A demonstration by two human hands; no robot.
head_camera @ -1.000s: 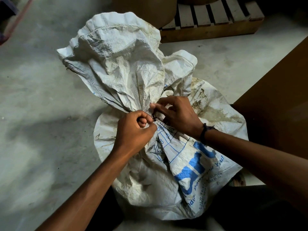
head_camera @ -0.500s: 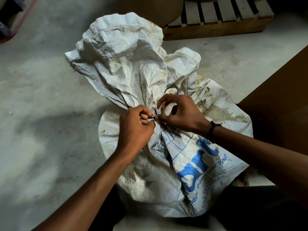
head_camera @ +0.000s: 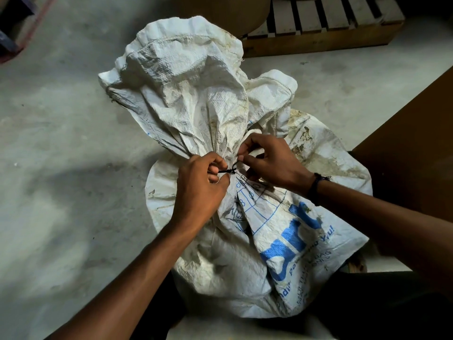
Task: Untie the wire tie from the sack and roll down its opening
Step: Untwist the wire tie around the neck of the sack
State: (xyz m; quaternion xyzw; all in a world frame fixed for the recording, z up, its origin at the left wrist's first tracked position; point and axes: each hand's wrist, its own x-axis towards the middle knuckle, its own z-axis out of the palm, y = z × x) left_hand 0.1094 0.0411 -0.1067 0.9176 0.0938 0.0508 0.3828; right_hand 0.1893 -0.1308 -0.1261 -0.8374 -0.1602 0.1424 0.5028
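Note:
A dirty white woven sack (head_camera: 282, 217) with blue print stands on the concrete floor, its neck gathered and its loose top (head_camera: 186, 89) flaring up behind. A thin black wire tie (head_camera: 228, 170) wraps the neck, with a short twisted end sticking out to the left. My left hand (head_camera: 201, 190) pinches that end between thumb and fingers. My right hand (head_camera: 272, 163), with a dark band at the wrist, pinches the tie's other side at the neck. How much of the tie goes round the back is hidden by cloth.
A wooden pallet (head_camera: 318, 38) lies on the floor behind the sack, with a brown drum (head_camera: 220, 8) on its left end. A brown board surface (head_camera: 416, 155) rises at the right. Bare concrete floor (head_camera: 61, 168) spreads to the left.
My hands have drawn slightly apart at the sack's neck. The wire tie's twisted end now shows between them, held by my left fingers. The sack has stayed put.

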